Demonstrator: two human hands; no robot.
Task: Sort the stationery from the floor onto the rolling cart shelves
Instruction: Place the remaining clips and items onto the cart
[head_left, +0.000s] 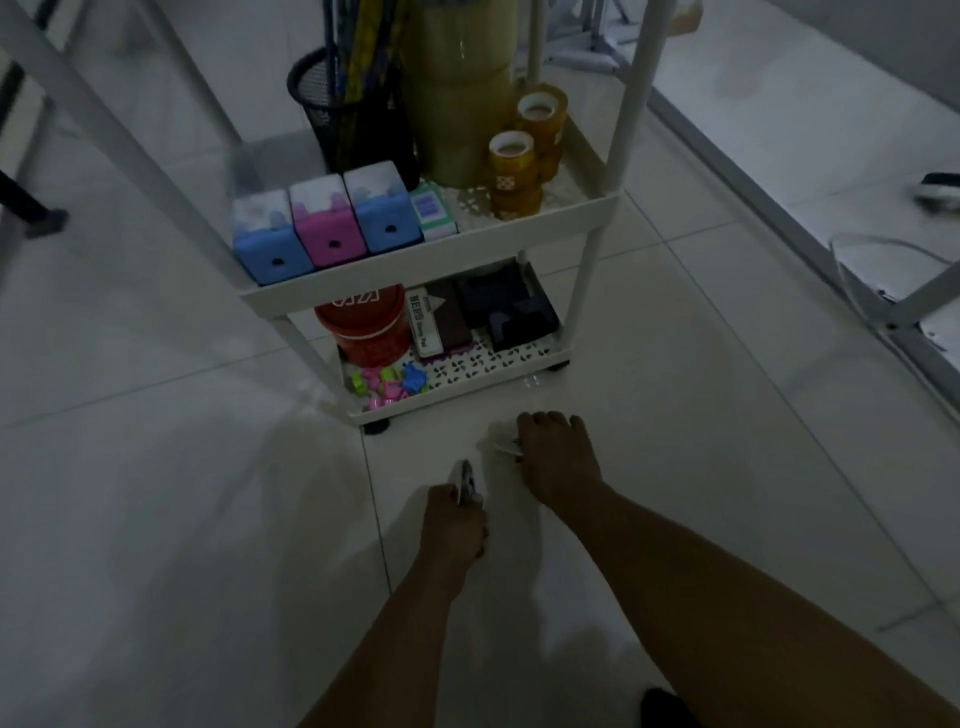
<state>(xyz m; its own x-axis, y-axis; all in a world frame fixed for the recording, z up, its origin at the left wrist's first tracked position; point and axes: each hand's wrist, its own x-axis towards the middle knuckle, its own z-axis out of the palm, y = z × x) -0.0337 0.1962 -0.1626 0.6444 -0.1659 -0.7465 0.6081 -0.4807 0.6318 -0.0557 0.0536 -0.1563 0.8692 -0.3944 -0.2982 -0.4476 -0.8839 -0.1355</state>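
The white rolling cart stands on the tiled floor ahead of me. My left hand grips a small metal stapler-like tool that sticks up out of its fist. My right hand reaches down to the floor just in front of the cart's bottom shelf, its fingers curled over a small pale object lying there. What that object is cannot be made out in the dim light.
The middle shelf holds blue and pink boxes, a black mesh pen cup and tape rolls. The bottom shelf holds a red tub, a stamp pad box, dark items and coloured clips. A metal frame runs along the right.
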